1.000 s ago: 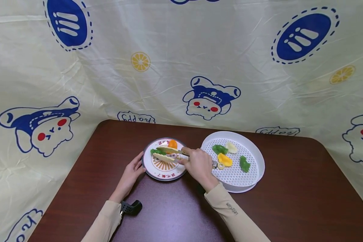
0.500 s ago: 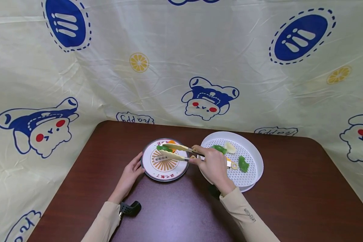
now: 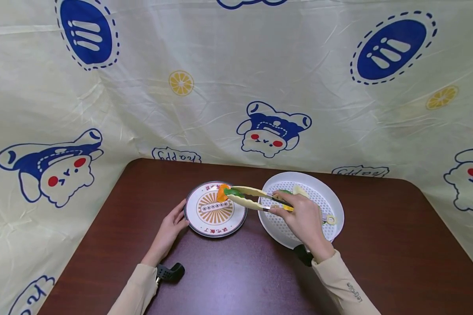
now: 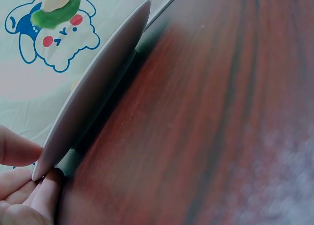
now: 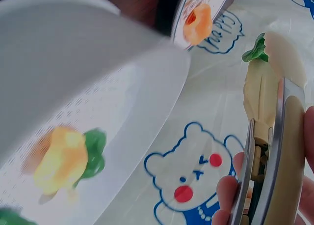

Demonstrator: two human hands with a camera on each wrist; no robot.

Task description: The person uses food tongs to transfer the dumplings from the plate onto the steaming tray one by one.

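Note:
My left hand (image 3: 169, 232) holds the left rim of the white patterned plate (image 3: 197, 218); the left wrist view shows the thumb above the rim and fingers beneath. My right hand (image 3: 303, 218) grips cream-tipped metal tongs (image 3: 248, 203). Between the tips of the tongs is a green pepper-like piece (image 5: 256, 49), raised above the plate's right side. An orange piece (image 5: 197, 24) rests on the plate near its far edge, partly behind the green one in the head view. The tongs reach across from over the white perforated tray (image 3: 273, 229).
Inside the tray lie a yellow piece (image 5: 61, 158), green pieces (image 5: 95, 154) and a pale piece (image 3: 300, 191), partly hidden by my right hand in the head view. The dark wooden table (image 3: 220, 280) ends at a patterned cloth (image 3: 205, 118) behind.
My right hand has moved right, taking the tongs and the green piece from the plate's left part toward its right edge. My left hand stays at the rim.

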